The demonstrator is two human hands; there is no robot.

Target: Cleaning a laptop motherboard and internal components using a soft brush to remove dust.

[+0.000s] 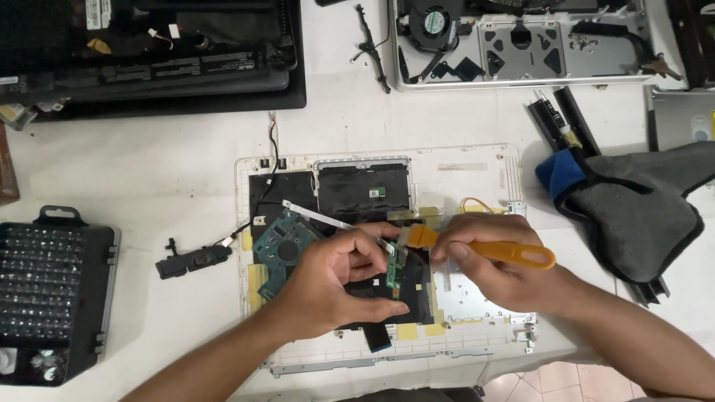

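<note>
A white laptop shell point(477, 167) lies open on the table with black film, yellow tape and a blue-green circuit board point(279, 249) inside. My left hand point(331, 279) pinches a small green circuit strip point(392, 272) at the shell's middle. My right hand point(495, 260) grips an orange plastic pry tool point(514, 253), whose flat tip point(418, 235) rests just above that green strip. A thin white ribbon cable point(320, 216) runs diagonally above my left hand.
A screwdriver bit case point(52, 290) sits at the left edge. A small black speaker with wires point(192, 260) lies beside the shell. Two other dismantled laptops point(149, 67) point(521, 45) occupy the far side. A grey and blue cloth point(633, 205) covers black parts at right.
</note>
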